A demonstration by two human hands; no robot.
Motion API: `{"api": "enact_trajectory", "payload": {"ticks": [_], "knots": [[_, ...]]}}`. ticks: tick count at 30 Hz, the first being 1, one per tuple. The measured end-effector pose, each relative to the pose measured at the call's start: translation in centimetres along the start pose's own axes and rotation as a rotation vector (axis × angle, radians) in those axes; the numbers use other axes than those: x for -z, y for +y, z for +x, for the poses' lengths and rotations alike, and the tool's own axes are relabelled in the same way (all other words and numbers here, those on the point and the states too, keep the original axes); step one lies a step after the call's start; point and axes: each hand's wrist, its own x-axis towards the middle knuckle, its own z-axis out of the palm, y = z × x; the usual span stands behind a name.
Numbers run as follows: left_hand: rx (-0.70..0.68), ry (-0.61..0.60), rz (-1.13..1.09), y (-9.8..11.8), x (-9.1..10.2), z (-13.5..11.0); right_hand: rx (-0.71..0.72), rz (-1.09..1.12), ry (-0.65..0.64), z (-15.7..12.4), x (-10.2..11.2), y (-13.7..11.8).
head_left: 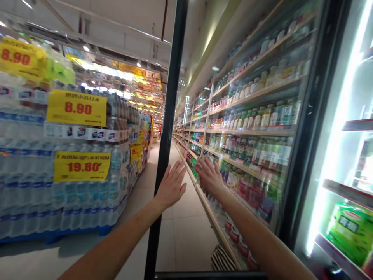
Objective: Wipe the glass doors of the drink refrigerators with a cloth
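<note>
A glass cooler door [192, 241] with a black frame stands swung out in front of me. My left hand [171, 184] lies at the black frame edge [168, 132], fingers stretched out and slightly apart, holding nothing. To its right, my right hand [209, 175] is raised against or just before the glass, its fingers spread and slightly blurred. Whether its palm touches the pane cannot be made out. Rows of bottles [256, 116] on wooden-edged shelves show in the glass behind both hands.
On the right, the lit cooler holds a green package [348, 229] on a shelf. Stacked water bottles [84, 190] stand on a blue pallet [52, 235] at the left, with yellow price signs [81, 166]. A tiled aisle [142, 182] runs between. Striped fabric [223, 258] shows low in the glass.
</note>
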Motion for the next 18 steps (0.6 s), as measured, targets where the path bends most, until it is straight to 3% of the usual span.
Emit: {"api": "enact_trajectory", "payload": {"ticks": [2,4,8,10,15,18], "knots": [[0.010,-0.018,-0.005,0.3,-0.5,0.6,-0.181,-0.030,0.064,1.2,0.2,1.1],[0.025,-0.035,-0.010,0.6,-0.9,1.0,-0.218,-0.029,0.066,0.9,0.2,1.0],[0.021,-0.046,-0.012,1.2,-1.7,1.3,0.050,0.024,-0.053,-2.9,0.2,-0.6],[0.008,-0.052,-0.012,1.4,-2.0,1.4,0.113,0.032,-0.070,-3.7,0.3,-0.3],[0.010,-0.054,-0.012,2.3,-2.8,1.8,-0.197,-0.063,0.062,-1.3,0.7,2.3],[0.005,-0.064,-0.011,2.8,-3.1,2.0,-0.191,-0.065,0.047,-2.1,0.8,1.7]]}}
